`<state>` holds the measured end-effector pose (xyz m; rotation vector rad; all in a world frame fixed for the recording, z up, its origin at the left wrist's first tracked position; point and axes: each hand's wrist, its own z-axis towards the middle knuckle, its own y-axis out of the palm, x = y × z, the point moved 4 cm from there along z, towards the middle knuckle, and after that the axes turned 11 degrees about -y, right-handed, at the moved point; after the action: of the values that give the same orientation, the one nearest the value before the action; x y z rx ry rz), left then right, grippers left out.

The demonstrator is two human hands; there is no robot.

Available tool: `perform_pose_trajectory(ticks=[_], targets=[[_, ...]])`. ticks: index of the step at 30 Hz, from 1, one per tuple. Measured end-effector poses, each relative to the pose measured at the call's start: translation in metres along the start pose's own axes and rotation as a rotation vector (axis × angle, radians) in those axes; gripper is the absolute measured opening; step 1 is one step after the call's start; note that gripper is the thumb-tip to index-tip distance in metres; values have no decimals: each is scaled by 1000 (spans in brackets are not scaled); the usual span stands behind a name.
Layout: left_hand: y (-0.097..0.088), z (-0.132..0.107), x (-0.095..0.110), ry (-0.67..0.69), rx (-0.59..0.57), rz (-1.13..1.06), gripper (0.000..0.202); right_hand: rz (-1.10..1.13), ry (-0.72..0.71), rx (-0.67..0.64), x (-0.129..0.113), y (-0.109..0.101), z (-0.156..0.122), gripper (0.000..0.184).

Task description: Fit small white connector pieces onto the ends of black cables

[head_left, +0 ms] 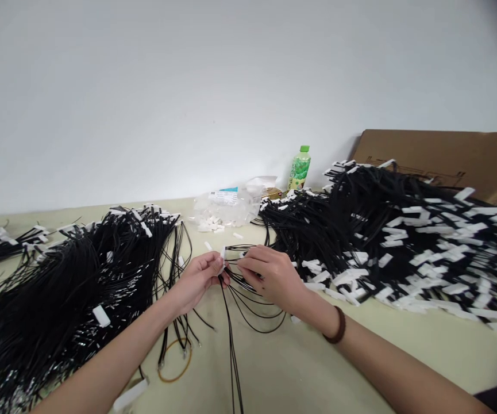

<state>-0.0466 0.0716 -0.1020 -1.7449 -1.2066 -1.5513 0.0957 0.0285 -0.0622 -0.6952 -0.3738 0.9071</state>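
Note:
My left hand [203, 274] pinches a small white connector housing [223, 253] between thumb and fingers. Several thin black wires [242, 248] run from the housing to the right, and others hang down toward the front of the table. My right hand [269, 273] is just right of the housing, its fingers closed together among these wires. They seem to grip a black wire, though the fingertips partly hide it. Some wires loop below my right hand [265, 332].
Black wires [67, 276] with metal ends heap at left. A larger pile with white connectors [403, 247] fills the right. Behind are a clear bag of white parts [222, 210], a green-capped bottle [299, 168] and a cardboard box [438, 155]. A yellow rubber band [174, 380] lies in front.

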Motion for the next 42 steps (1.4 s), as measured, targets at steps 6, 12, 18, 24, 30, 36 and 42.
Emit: perform_pose_trajectory(ticks=[6,12,18,24,30,36,42], targets=[[0,0,0,7,-11,15,26,1,4,-8,-1,0,0,26],[0,1,-2,4,-14,16,27,-46,-20,-38,-1,0,0,28],[-1,1,-2,4,-15,24,28,-141,-83,-57,-3,0,1,30],[0,1,-2,-9,-15,59,27,-207,-127,-59,-3,0,-1,24],[1,1,-2,-9,-22,61,27,-226,-157,-60,-7,-3,-1,21],[1,0,-1,-7,-23,53,27,-220,-159,-41,-9,-3,-1,24],[2,0,0,-16,-18,56,28,-214,-168,-29,-10,-3,1,24]])
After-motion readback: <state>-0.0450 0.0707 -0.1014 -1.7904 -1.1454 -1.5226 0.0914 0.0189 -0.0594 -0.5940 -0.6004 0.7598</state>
